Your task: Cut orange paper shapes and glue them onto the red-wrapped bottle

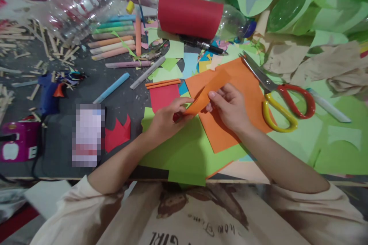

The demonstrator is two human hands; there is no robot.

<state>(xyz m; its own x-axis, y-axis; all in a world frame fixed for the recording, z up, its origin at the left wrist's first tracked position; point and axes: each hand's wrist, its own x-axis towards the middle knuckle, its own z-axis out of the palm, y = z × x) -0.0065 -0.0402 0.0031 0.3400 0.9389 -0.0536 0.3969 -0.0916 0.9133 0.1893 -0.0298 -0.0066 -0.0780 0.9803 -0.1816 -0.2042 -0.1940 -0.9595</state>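
Note:
My left hand and my right hand both pinch a small strip of orange paper, held just above a larger orange sheet. The left fingers grip its lower left end, the right thumb and fingers its middle and right part. Under the hands lie a light green sheet and a red paper rectangle. Scissors with red and yellow handles rest shut on the table just right of my right hand.
Coloured chalk sticks and wooden sticks lie at the far left. A plastic bottle wrapped in red paper, a clear bottle, a black pen, a blue glue gun, purple tape holder and green bottle pieces surround the work.

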